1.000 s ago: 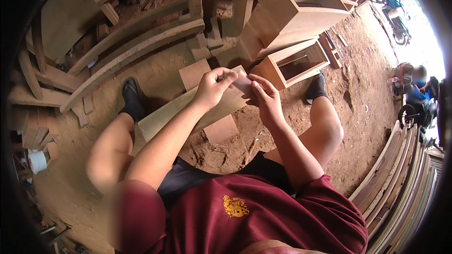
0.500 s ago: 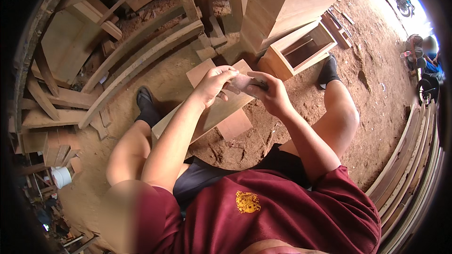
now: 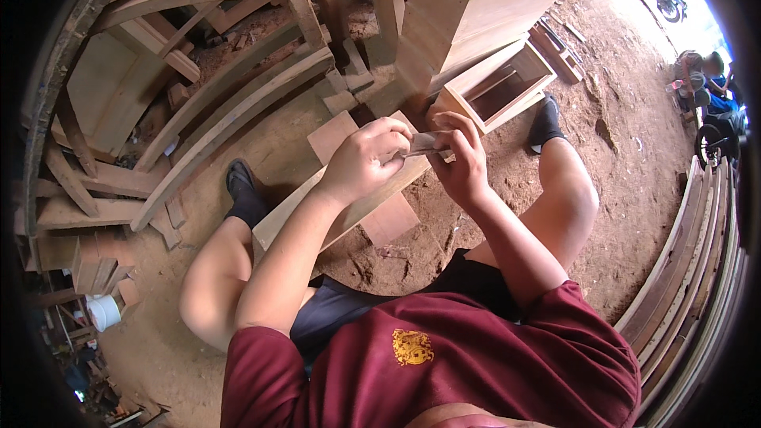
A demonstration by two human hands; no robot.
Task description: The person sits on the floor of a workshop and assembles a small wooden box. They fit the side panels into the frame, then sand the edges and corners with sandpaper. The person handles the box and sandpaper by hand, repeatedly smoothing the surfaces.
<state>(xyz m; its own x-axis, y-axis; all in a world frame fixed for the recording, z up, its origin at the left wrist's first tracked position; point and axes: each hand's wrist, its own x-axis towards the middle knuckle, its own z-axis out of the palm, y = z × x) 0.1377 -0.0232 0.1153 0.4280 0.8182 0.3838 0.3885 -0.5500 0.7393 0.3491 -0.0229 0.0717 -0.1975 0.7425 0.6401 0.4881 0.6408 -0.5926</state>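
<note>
Both hands meet in front of me over a pale wooden box-like piece (image 3: 361, 206). Between them is a small grey-brown sheet that looks like folded sandpaper (image 3: 425, 143). My left hand (image 3: 371, 157) pinches its left end, fingers curled with the back of the hand up. At the other end, my right hand (image 3: 463, 160) grips it between thumb and fingers. The wooden piece lies slantwise between my legs, apart from the sheet. Flat reddish boards (image 3: 390, 219) stick out from under it on both sides. My hands hide part of its far end.
Beyond my hands stand a tall pale wooden cabinet (image 3: 444, 32) and a smaller open box (image 3: 495, 91). Curved timber frames (image 3: 230, 135) fill the left. Long planks (image 3: 674, 269) lie at right. A white bucket (image 3: 103, 312) sits far left. Another person (image 3: 705, 79) is at far right.
My hands have drawn closer around the sandpaper, which now shows as a narrower strip. The left hand has turned its back upward and moved slightly right. The whole view has shifted slightly.
</note>
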